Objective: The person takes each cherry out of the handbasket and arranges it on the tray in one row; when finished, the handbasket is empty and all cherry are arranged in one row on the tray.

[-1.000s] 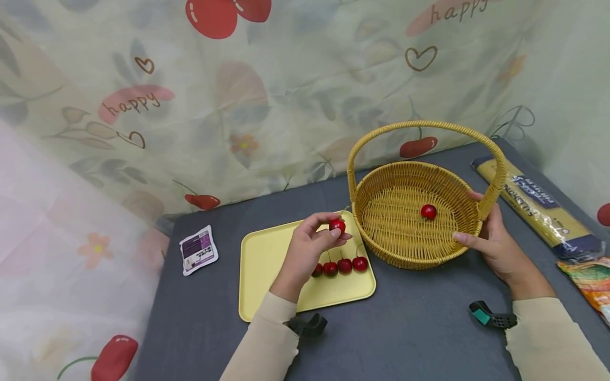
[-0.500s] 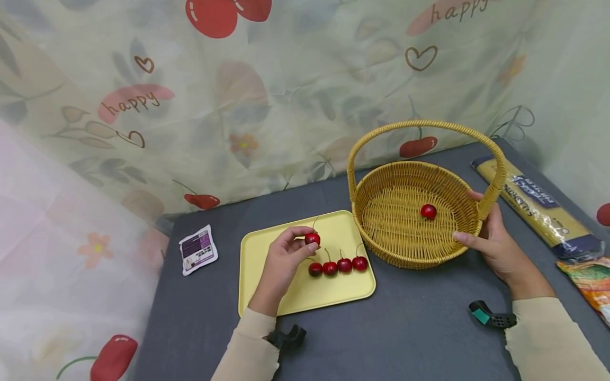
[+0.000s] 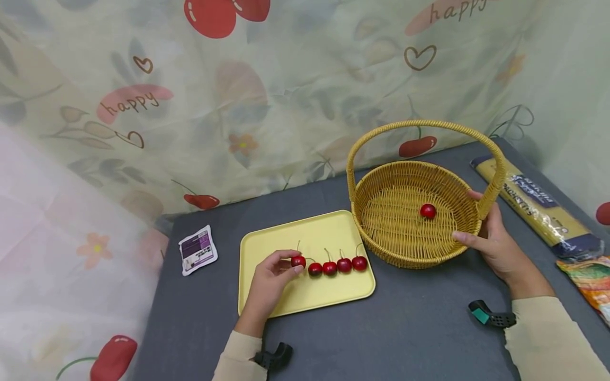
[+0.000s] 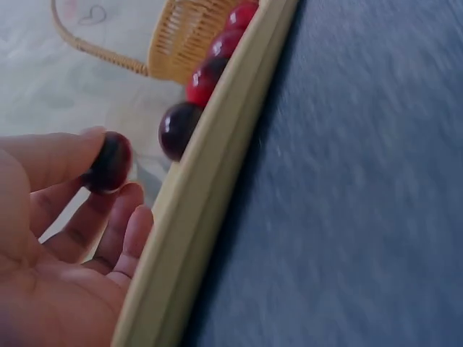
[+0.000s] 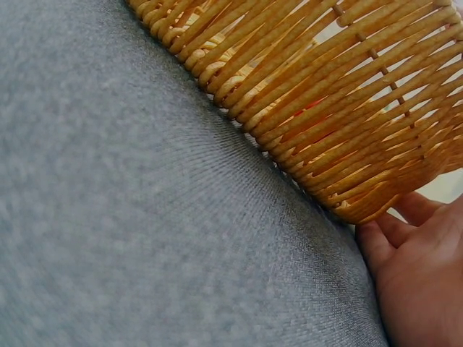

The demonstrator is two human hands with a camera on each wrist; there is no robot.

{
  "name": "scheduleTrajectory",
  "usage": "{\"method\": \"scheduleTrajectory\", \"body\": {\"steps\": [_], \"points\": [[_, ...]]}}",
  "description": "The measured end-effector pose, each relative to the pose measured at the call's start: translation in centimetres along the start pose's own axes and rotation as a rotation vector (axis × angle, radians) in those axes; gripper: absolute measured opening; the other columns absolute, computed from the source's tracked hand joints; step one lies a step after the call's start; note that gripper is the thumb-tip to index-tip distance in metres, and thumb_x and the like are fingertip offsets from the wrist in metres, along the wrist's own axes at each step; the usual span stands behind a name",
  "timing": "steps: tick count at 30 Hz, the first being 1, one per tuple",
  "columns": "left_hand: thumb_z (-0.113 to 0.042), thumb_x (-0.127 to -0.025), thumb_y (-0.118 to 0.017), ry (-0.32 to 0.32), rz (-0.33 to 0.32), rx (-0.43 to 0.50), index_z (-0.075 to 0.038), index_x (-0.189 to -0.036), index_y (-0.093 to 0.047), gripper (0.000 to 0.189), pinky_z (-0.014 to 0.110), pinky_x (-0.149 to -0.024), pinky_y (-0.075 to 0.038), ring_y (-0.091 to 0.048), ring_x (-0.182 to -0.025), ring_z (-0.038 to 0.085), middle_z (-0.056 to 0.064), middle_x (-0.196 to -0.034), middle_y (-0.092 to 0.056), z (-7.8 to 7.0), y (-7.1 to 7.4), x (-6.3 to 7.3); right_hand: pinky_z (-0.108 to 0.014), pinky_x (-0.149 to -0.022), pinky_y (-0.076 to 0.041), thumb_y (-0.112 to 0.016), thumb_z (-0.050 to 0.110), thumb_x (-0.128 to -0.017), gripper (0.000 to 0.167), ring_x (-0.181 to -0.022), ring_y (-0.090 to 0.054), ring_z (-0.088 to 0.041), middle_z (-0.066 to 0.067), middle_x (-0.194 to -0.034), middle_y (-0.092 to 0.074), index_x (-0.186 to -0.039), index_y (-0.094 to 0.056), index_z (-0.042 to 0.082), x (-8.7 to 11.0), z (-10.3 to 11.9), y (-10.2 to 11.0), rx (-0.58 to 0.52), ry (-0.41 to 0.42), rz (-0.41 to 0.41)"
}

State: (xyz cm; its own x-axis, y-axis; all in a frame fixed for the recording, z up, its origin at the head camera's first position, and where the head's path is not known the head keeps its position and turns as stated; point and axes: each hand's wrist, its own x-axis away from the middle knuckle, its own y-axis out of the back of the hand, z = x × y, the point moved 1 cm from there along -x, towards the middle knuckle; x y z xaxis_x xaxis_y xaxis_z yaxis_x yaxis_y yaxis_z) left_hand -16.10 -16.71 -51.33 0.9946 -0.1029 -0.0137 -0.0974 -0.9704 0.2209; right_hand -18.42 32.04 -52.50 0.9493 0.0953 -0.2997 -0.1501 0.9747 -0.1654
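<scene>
My left hand (image 3: 266, 283) pinches a dark red cherry (image 3: 298, 261) between thumb and fingers, over the yellow tray (image 3: 257, 246). Its stem points up. Just right of it, several cherries (image 3: 330, 269) stand in a row on the tray. In the left wrist view the held cherry (image 4: 112, 163) appears apart from the nearest cherry (image 4: 179, 131) of the row. My right hand (image 3: 498, 253) grips the right side of a wicker basket (image 3: 395, 222), thumb over the rim. One cherry (image 3: 428, 211) lies inside. The right wrist view shows fingers against the basket's base (image 5: 347, 206).
A long pack of noodles (image 3: 538, 206) lies right of the basket, with a colourful packet (image 3: 593, 283) nearer. A small purple and white packet (image 3: 198, 251) lies left of the tray. The basket's tall handle (image 3: 424, 124) arches up before a printed cloth backdrop (image 3: 295, 106).
My left hand has carried the cherry left and toward me, from beside the basket to the left end of the row. My right hand and the basket have stayed still.
</scene>
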Motion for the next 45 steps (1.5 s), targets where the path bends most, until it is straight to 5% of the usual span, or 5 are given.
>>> {"method": "scheduleTrajectory", "body": {"steps": [20,36,45], "points": [[-0.008,-0.093,-0.089,-0.114,0.039,-0.226,-0.014,-0.115,-0.082,0.024,0.029,-0.081,-0.055,-0.068,-0.097,0.022,-0.001,-0.108,-0.075,1.6,0.9,0.7,-0.021,-0.098,-0.052,-0.06,-0.021,-0.096,0.088,-0.136,-0.052,-0.017,-0.016,-0.157,-0.034,-0.167,-0.02,0.013,0.0,0.2,-0.1,-0.005,0.015,0.005],[-0.008,-0.092,-0.09,-0.12,0.003,-0.2,-0.012,-0.117,-0.083,0.027,0.029,-0.081,-0.054,-0.07,-0.101,0.026,0.001,-0.112,-0.076,1.7,0.5,0.8,-0.021,-0.096,-0.053,-0.059,-0.021,-0.096,0.089,-0.135,-0.054,-0.017,-0.016,-0.156,-0.034,-0.167,-0.019,0.012,0.0,0.1,-0.1,-0.009,0.016,0.011],[-0.013,-0.093,-0.09,-0.133,0.011,-0.271,-0.013,-0.118,-0.083,0.026,0.03,-0.081,-0.052,-0.069,-0.101,0.025,-0.001,-0.112,-0.076,1.8,0.4,0.8,-0.02,-0.097,-0.052,-0.06,-0.019,-0.097,0.088,-0.134,-0.055,-0.018,-0.017,-0.154,-0.035,-0.167,-0.019,0.014,-0.1,-0.1,0.1,0.008,0.006,0.009]]}}
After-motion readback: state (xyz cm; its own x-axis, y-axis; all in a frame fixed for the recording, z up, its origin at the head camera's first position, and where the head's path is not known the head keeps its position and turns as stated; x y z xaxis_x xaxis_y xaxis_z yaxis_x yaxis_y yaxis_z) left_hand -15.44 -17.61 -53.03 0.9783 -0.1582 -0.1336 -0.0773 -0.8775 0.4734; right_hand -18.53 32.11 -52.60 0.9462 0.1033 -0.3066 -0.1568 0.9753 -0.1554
